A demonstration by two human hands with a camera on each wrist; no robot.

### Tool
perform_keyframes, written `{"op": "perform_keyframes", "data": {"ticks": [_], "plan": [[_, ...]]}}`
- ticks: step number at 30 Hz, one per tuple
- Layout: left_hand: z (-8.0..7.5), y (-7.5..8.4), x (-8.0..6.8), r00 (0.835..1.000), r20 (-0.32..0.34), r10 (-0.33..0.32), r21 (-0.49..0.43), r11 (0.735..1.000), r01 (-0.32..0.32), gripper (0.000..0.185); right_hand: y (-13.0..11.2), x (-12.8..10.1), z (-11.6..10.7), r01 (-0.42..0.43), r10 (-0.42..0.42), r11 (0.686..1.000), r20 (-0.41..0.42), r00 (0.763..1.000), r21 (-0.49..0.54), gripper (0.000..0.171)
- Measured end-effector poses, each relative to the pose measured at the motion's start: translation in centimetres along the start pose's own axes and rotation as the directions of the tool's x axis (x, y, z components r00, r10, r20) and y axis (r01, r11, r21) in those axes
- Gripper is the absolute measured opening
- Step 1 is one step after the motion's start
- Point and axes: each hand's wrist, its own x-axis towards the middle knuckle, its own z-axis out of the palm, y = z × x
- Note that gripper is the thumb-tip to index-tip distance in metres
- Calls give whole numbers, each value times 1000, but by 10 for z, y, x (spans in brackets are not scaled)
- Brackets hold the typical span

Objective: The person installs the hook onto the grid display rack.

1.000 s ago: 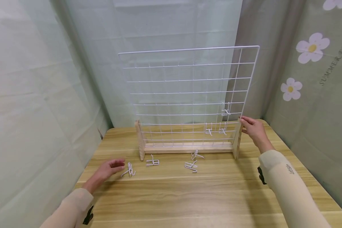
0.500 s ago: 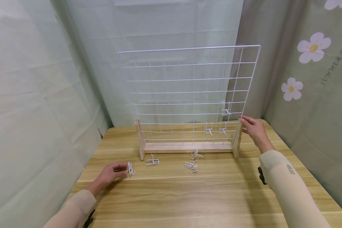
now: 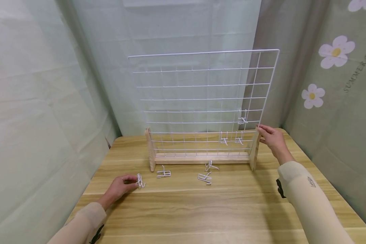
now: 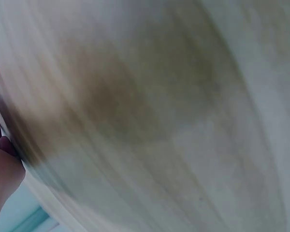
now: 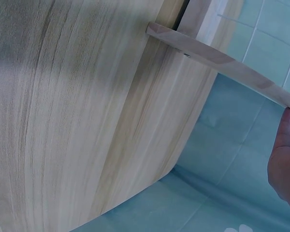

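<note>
Left hand pinches 1 wire hook at its fingertips; right hand grips the rack.

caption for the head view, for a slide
Left hand pinches a white wire hook on the table; right hand steadies the grid rack.

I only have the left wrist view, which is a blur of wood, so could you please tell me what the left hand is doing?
Observer: The left hand pinches a white wire hook lying on the table.
Operator: Thank you; are there other loose hooks?
Observer: Yes, three more hooks lie in front of the wire grid rack.
Operator: And where is the right hand?
Observer: The right hand holds the rack's right wooden post.
</note>
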Motion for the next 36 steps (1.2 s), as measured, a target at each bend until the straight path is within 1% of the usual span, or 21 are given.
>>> {"op": "perform_keyframes", "data": {"ticks": [7, 16, 20, 21, 27, 36], "plan": [[1, -1, 0, 1000, -10, -4, 23, 1000, 5, 26, -2, 0, 3, -7, 7, 1000, -36, 999, 11, 54], [1, 1, 0, 1000, -20, 18, 61, 998, -17, 23, -3, 0, 4, -34, 36, 999, -69, 997, 28, 54], [3, 3, 1, 999, -17, 33, 66, 997, -32, 21, -3, -1, 1, -44, 45, 999, -72, 996, 15, 55], [3, 4, 1, 999, -13, 46, 70, 997, -45, 21, -3, -2, 1, -47, 48, 999, -73, 996, 8, 55], [4, 3, 1, 996, -29, 85, 92, 992, -82, 15, -3, -2, 1, -48, 48, 999, -66, 997, 6, 57], [3, 1, -1, 994, -47, 94, 96, 991, -89, 10, -3, 0, 3, -54, 56, 998, -59, 997, 34, 56]]}}
